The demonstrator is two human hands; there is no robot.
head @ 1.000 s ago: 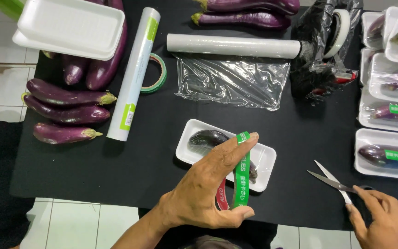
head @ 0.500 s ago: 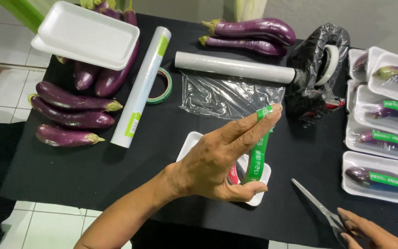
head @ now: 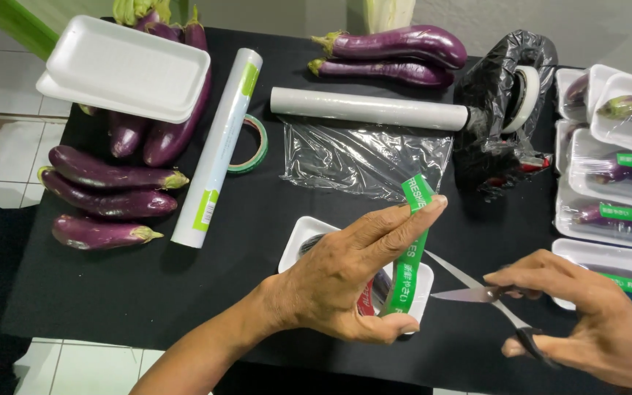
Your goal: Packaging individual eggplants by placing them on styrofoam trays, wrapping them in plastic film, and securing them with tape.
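Observation:
My left hand (head: pixel 352 281) stretches a strip of green printed tape (head: pixel 409 252) between its forefinger and thumb, above a white foam tray (head: pixel 298 245) that holds a wrapped aubergine, mostly hidden by the hand. A red tape roll peeks out under the palm. My right hand (head: pixel 587 314) grips a pair of scissors (head: pixel 477 291) with the blades apart, their tips just right of the tape strip.
Loose purple aubergines (head: pixel 111 194) lie at the left and more at the back (head: pixel 396 51). Empty foam trays (head: pixel 122 66), a cling film roll (head: pixel 217 146), a green tape ring (head: pixel 250 143), a film dispenser (head: pixel 371 110) and wrapped trays (head: pixel 616 168) at the right surround the black table.
My right hand has brought the scissors up and left toward the green tape strip. My left hand keeps the strip stretched, slightly lower and more to the right in view.

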